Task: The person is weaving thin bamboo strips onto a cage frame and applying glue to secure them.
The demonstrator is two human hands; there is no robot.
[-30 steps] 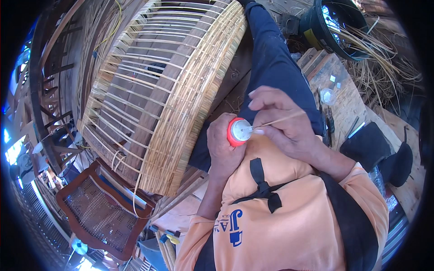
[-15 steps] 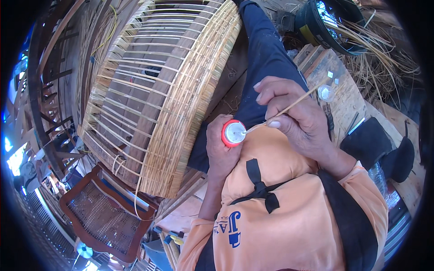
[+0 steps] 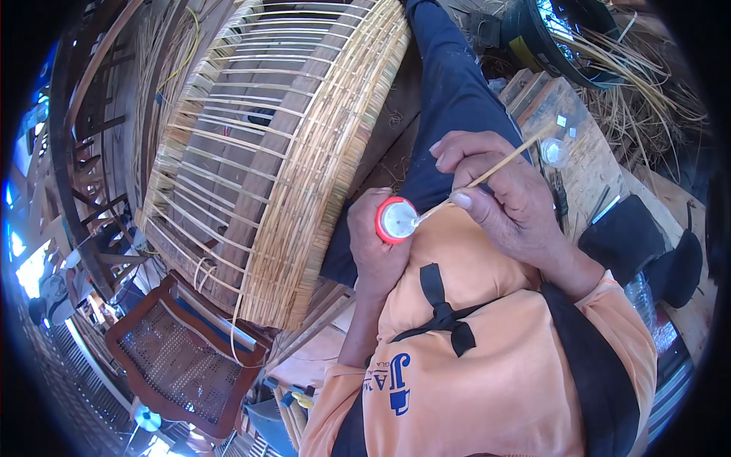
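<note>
My left hand (image 3: 371, 242) is closed around a small bottle with a red rim and a white top (image 3: 398, 220); the rest of the bottle is hidden by the fingers. My right hand (image 3: 518, 202) pinches a thin cane strip (image 3: 512, 158) between thumb and fingers. The strip's lower end, coated whitish, is at the edge of the bottle's white top, while its other end points up to the right. Left of my hands lies a woven cane frame (image 3: 304, 190) with spaced strands across its wooden slats.
A chair part with a cane mesh panel (image 3: 179, 358) leans at the lower left. To the right, a wooden board (image 3: 594, 171) bears a small clear jar (image 3: 553, 152). A black bucket (image 3: 533, 42) stands at the upper right beside loose cane strips (image 3: 640, 99).
The view has shifted slightly. My hands keep nearly the same hold on the bottle and the cane strip, whose end stays by the white top.
</note>
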